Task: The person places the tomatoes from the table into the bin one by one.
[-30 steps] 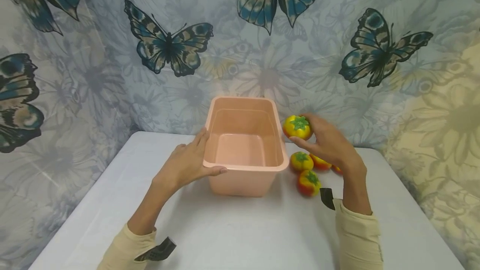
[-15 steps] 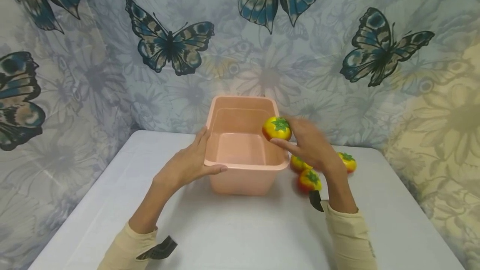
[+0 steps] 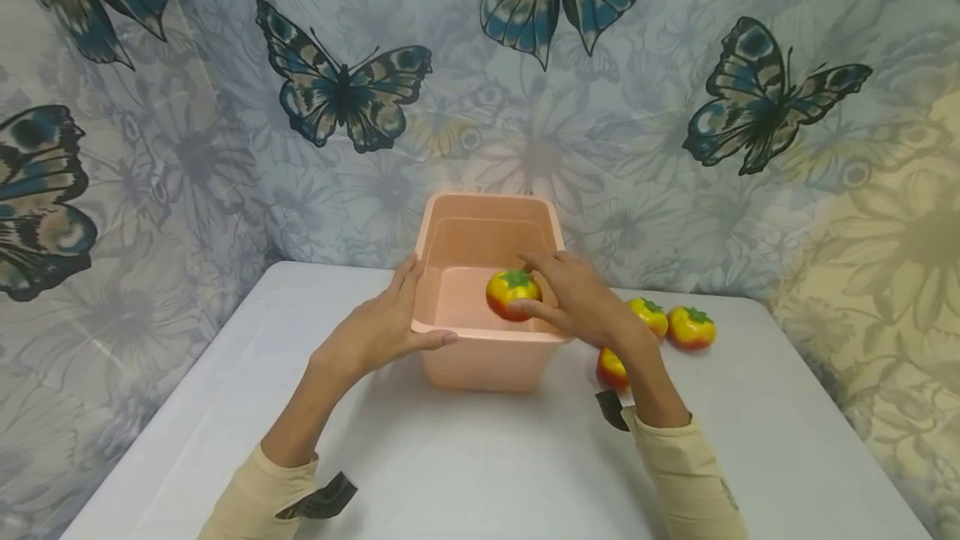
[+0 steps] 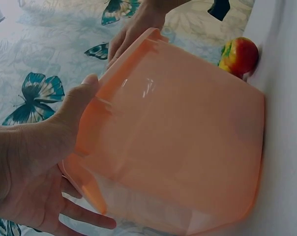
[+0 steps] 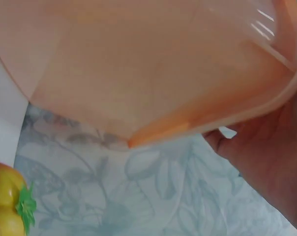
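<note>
Touching bin rim (image 3: 495, 333), left hand (image 3: 381, 322), right hand (image 3: 583, 298) at fruit (image 3: 505, 292) inside, room leftward

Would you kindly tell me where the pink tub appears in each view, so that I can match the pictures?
Head: the pink tub is near the centre, just below the middle.
Left wrist: the pink tub fills the middle, appearing slanted.
Right wrist: the pink tub spans the upper part, cut off by the edges.
Shared landmark: the right hand, right of centre in head, at the top in left wrist, at the right edge in right wrist.
</note>
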Demonstrator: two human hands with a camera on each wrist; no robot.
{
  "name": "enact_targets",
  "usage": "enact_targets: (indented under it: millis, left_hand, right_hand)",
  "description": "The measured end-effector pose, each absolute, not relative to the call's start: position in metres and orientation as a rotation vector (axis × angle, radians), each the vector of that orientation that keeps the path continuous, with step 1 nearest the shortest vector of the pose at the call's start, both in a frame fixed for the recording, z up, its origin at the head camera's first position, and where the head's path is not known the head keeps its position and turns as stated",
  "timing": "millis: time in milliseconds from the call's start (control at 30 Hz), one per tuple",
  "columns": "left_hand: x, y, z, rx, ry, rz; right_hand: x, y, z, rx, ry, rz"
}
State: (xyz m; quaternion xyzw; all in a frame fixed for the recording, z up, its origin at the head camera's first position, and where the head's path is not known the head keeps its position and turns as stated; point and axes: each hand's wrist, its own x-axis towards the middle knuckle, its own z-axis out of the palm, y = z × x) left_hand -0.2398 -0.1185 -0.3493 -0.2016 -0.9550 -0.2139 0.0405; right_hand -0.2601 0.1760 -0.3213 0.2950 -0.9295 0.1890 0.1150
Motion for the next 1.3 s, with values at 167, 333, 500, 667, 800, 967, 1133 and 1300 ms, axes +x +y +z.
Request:
enact_targets:
  millis: [167,333,500,667,800,967,1133,1300]
  left_hand:
    - [-0.24,-0.119,-0.349,-0.636,-2.934,-0.629]
    - [-0.24,-0.119,-0.348,-0.64,-2.937,-0.617]
    - [-0.24,-0.119,-0.347,-0.646,-2.931,-0.638]
    - [-0.239,-0.119,-0.345,-0.637,-2.938,-0.676]
    - [-0.239,-0.119,-0.345,-0.649,-2.937,-0.696]
    - [-0.239,-0.12,-0.345,-0.65,-2.933,-0.715]
    - [-0.239,-0.12,-0.346,-0.664,-2.921,-0.701]
    - [-0.24,-0.12,-0.346,-0.667,-2.913,-0.702]
  right_hand:
    - [-0.258,0.176,-0.321,0.879,-2.757,0.596]
    - [-0.254,0.184,-0.313,0.818,-2.81,0.697]
    - [-0.25,0.199,-0.303,0.789,-2.817,0.749]
    - [-0.247,0.219,-0.296,0.743,-2.81,0.735]
    - [-0.245,0.235,-0.292,0.696,-2.83,0.735]
    - [-0.239,0.251,-0.288,0.624,-2.877,0.773]
    - [-0.236,0.263,-0.285,0.573,-2.907,0.767]
    - [-0.235,0.269,-0.284,0.512,-2.953,0.776]
